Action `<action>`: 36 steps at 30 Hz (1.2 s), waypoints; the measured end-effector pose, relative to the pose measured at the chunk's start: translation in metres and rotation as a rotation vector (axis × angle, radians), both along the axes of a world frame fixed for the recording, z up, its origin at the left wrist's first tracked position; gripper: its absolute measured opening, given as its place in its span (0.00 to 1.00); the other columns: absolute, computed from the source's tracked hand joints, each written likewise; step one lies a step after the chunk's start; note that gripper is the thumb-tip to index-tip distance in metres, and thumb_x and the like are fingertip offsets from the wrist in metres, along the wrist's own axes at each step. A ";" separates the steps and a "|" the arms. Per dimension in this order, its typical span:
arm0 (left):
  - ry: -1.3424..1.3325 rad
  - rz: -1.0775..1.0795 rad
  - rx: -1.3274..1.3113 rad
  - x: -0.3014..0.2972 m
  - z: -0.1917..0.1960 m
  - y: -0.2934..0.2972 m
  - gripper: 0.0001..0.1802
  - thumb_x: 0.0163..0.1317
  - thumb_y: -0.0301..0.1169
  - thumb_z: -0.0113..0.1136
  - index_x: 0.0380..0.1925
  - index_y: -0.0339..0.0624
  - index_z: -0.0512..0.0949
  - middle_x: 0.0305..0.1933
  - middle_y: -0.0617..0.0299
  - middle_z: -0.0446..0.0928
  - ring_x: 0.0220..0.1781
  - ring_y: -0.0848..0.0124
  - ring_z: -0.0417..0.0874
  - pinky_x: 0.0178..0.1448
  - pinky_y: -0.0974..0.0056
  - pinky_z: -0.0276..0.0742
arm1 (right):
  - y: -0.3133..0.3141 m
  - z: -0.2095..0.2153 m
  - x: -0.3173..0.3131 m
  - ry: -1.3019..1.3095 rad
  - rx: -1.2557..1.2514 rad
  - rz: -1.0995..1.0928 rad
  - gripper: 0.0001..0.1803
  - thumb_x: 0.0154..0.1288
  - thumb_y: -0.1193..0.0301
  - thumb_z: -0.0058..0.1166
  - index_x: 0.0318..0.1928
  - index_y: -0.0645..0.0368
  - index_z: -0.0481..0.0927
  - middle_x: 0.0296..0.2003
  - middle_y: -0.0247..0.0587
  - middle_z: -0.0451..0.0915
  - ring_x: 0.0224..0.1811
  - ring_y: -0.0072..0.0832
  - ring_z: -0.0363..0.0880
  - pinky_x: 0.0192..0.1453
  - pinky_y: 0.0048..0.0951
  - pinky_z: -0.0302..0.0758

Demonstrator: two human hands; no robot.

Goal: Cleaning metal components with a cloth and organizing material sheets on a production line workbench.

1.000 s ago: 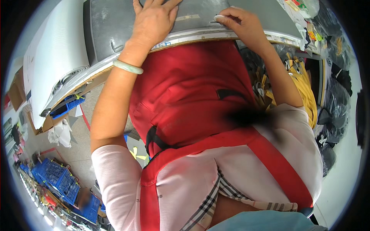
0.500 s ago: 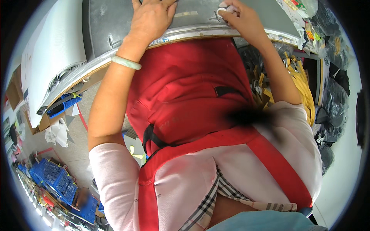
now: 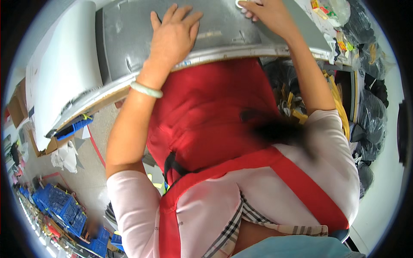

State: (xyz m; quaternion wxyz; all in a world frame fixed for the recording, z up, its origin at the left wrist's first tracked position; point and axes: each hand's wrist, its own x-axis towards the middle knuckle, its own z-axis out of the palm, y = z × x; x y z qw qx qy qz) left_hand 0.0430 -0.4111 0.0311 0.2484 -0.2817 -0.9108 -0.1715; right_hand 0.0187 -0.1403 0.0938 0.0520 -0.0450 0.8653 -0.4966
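Note:
My left hand (image 3: pixel 174 38) lies on a dark grey sheet (image 3: pixel 129 28) on the table, its fingers spread and holding nothing. A pale bangle (image 3: pixel 146 90) circles that wrist. At the top of the picture my right hand (image 3: pixel 272 16) pinches a small white rounded piece (image 3: pixel 239 4) over the same sheet. Only part of this piece shows, so its kind cannot be told. The sheet bears a few small marks, one of them below my right fingers.
A large pale roll of sheet material (image 3: pixel 71 56) rests on the table's left side. Yellow strips (image 3: pixel 337 99) and dark plastic bags (image 3: pixel 370 116) crowd the right. Blue crates (image 3: pixel 64 206) stand on the floor at lower left. A red apron (image 3: pixel 211 107) covers my front, against the table edge.
The view has shifted, so the table sits lower in the picture. My right hand has moved farther across the sheet with the white piece, away from the mark it was beside.

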 end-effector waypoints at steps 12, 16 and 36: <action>-0.140 -0.014 0.024 0.003 0.001 0.001 0.16 0.72 0.35 0.58 0.58 0.54 0.82 0.65 0.60 0.76 0.74 0.51 0.70 0.75 0.23 0.54 | -0.013 -0.036 -0.126 0.533 0.405 0.142 0.14 0.68 0.66 0.59 0.36 0.67 0.83 0.36 0.56 0.83 0.40 0.51 0.82 0.47 0.44 0.76; -0.155 -0.026 0.026 0.002 0.001 0.001 0.16 0.72 0.35 0.58 0.58 0.53 0.83 0.65 0.60 0.76 0.74 0.51 0.70 0.75 0.23 0.54 | -0.022 -0.032 -0.129 0.544 0.515 0.182 0.14 0.68 0.65 0.58 0.35 0.67 0.82 0.36 0.56 0.82 0.40 0.51 0.81 0.47 0.45 0.75; -0.146 0.040 0.022 0.005 -0.005 -0.003 0.16 0.73 0.36 0.59 0.58 0.55 0.83 0.65 0.63 0.77 0.74 0.54 0.70 0.75 0.27 0.56 | -0.045 -0.019 -0.137 0.060 0.111 0.028 0.06 0.68 0.71 0.61 0.40 0.61 0.83 0.28 0.38 0.84 0.26 0.22 0.81 0.28 0.26 0.78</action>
